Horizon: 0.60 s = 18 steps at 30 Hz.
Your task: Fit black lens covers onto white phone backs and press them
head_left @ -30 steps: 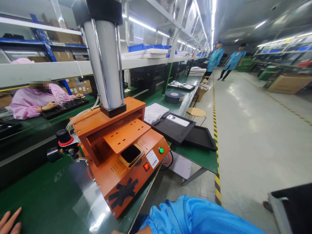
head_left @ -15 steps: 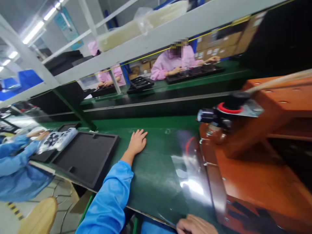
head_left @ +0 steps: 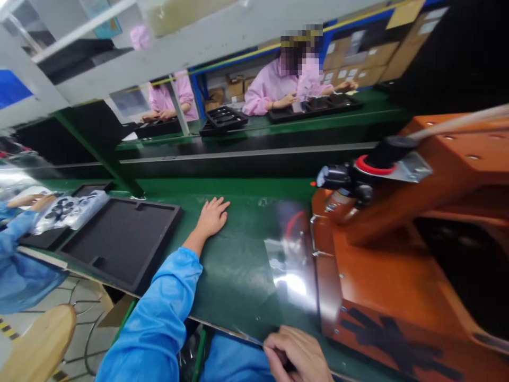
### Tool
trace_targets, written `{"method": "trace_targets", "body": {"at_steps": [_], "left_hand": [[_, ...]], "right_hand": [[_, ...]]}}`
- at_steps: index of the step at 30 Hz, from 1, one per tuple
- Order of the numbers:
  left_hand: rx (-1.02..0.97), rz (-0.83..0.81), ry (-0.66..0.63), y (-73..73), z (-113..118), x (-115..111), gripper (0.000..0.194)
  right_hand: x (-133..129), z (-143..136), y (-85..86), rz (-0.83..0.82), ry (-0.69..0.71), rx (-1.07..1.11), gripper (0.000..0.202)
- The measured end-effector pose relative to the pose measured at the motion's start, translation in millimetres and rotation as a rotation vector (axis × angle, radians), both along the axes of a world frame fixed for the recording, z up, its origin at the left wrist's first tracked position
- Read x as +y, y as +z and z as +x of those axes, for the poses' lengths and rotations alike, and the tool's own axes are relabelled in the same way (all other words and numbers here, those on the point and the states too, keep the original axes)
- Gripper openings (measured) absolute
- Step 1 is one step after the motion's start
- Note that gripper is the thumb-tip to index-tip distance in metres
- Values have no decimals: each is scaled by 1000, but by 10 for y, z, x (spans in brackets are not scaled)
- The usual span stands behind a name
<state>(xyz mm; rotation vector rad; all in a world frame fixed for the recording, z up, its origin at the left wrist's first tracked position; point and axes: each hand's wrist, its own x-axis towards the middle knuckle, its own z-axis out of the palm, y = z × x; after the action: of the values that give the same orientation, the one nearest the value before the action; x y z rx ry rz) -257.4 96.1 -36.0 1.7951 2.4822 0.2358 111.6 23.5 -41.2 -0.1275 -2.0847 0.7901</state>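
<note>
My left hand (head_left: 212, 216) lies palm down on the green tabletop (head_left: 234, 270), its fingers stretched out and slightly spread, holding nothing. To its left sits a shallow black tray (head_left: 123, 239) with a raised rim, apart from the hand. My right hand (head_left: 298, 354) rests at the table's front edge with its fingers curled in. I see nothing in it, and its lower part runs out of the frame. An orange machine (head_left: 382, 276) with a black-and-red air regulator (head_left: 369, 164) stands to the right of both hands.
At the left, a co-worker's blue sleeve (head_left: 19, 228) is beside a plastic bag of dark round parts (head_left: 71, 212). Across a divider, people in pink (head_left: 266, 87) work over black trays (head_left: 314, 109). A wooden stool (head_left: 43, 339) stands at lower left. A grey beam (head_left: 222, 40) crosses above.
The view has tilted down and turned slightly right, so the scene sits further left and higher. My left hand stays flat on the table; more of my curled right hand shows.
</note>
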Motion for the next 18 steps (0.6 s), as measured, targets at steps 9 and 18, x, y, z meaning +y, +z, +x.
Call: {"method": "trace_targets", "body": {"at_steps": [9, 18], "left_hand": [[-5, 3, -13, -9, -32, 22, 51], [-10, 7, -14, -49, -40, 9, 51]], "right_hand": [[-77, 46, -75, -72, -34, -45, 12], [-65, 20, -78, -50, -33, -27, 14]]}}
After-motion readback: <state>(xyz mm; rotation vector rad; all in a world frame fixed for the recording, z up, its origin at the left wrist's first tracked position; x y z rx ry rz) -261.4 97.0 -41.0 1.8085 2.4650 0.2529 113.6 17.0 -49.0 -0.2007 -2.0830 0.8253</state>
